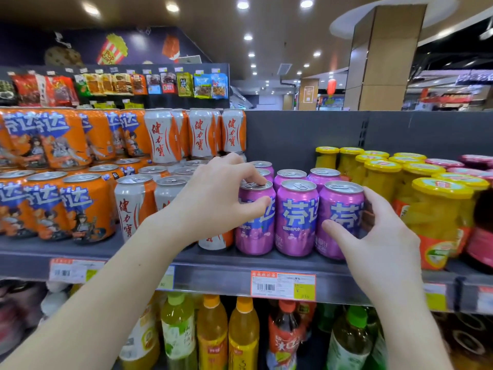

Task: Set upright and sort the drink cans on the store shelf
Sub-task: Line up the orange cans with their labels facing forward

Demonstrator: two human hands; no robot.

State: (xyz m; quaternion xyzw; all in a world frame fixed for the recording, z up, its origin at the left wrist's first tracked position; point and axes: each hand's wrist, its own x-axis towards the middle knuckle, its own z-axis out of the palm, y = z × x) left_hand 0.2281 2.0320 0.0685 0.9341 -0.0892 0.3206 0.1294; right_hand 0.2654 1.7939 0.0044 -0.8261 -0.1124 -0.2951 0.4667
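Both hands are on the front row of purple aluminium drink cans, all upright on the grey metal shelf. The left hand clamps the leftmost purple can, fingertips on its lid, thumb across its face. The right hand wraps the rightmost purple can, thumb in front, fingers behind. Between the two grips stands the middle purple can, untouched. Left of the left grip, white-and-orange cans; right of the right grip, yellow-lidded fruit jars.
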